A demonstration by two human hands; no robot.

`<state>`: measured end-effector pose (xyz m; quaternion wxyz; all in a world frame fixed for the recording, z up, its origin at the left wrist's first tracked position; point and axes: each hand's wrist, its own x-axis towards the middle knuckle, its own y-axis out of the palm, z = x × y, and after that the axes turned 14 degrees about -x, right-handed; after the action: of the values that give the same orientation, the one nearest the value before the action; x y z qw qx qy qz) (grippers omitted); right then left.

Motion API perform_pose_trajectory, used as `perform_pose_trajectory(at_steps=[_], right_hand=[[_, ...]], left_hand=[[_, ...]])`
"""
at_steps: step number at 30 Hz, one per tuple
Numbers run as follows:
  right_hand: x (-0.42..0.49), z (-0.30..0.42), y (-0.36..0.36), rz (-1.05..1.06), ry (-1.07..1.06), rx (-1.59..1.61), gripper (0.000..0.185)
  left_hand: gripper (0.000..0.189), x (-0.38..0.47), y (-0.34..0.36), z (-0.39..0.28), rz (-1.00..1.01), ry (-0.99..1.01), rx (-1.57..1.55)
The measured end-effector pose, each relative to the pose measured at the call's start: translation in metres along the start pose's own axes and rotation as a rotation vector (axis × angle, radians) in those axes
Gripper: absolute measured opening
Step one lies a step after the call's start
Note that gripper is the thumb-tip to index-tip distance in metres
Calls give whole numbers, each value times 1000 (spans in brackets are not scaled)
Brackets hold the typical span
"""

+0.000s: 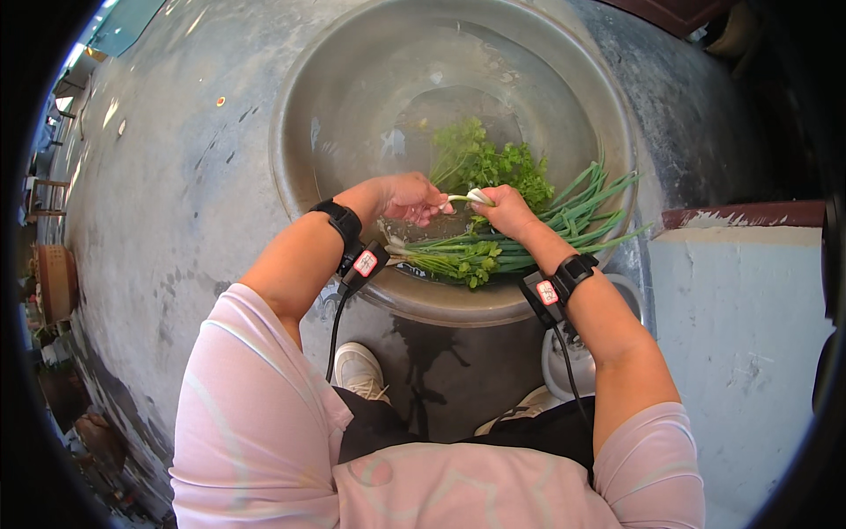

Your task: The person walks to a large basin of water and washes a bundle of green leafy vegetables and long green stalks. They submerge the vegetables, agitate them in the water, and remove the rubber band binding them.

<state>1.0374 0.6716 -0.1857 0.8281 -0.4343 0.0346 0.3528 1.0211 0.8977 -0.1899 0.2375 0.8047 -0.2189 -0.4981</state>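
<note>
Over a wide metal basin [283,132] holding water, my two hands are at a scallion [459,198] with a white bulb. My left hand [413,197] pinches its thin end between thumb and fingertips. Around the stalk near the bulb, my right hand [505,210] is closed. A bunch of leafy green herbs [509,165], which looks like cilantro, lies in the water just beyond my hands. More scallions [575,221] lie along the basin's near right side, their green tops over the rim. Leafy sprigs [472,261] rest on their stalks.
Right of my feet, a pale container [558,367] stands partly behind my right forearm. A pale blue wall surface [733,297] bounds the right side. Cables [336,330] hang from both wrist devices. A wooden stool [49,197] stands at far left. The concrete floor [423,370] has wet patches.
</note>
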Motion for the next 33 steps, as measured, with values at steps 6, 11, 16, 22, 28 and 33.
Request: perform_pose_trajectory(at_steps=[6, 11, 16, 22, 28, 33], right_hand=[[0, 4, 6, -82, -56, 25, 11], [1, 6, 3, -59, 34, 29, 14], [-4, 6, 3, -65, -81, 23, 10], [-3, 7, 3, -137, -16, -31, 14], [-5, 8, 0, -106, 4, -23, 16], [-4, 8, 2, -116, 14, 37, 17]], left_hand=[[19, 13, 15, 4, -136, 88, 48], [13, 15, 16, 7, -173, 274, 197], [14, 8, 11, 3, -110, 131, -20], [14, 3, 15, 0, -160, 139, 9], [15, 1, 15, -2, -166, 119, 5], [15, 3, 10, -2, -129, 159, -9]])
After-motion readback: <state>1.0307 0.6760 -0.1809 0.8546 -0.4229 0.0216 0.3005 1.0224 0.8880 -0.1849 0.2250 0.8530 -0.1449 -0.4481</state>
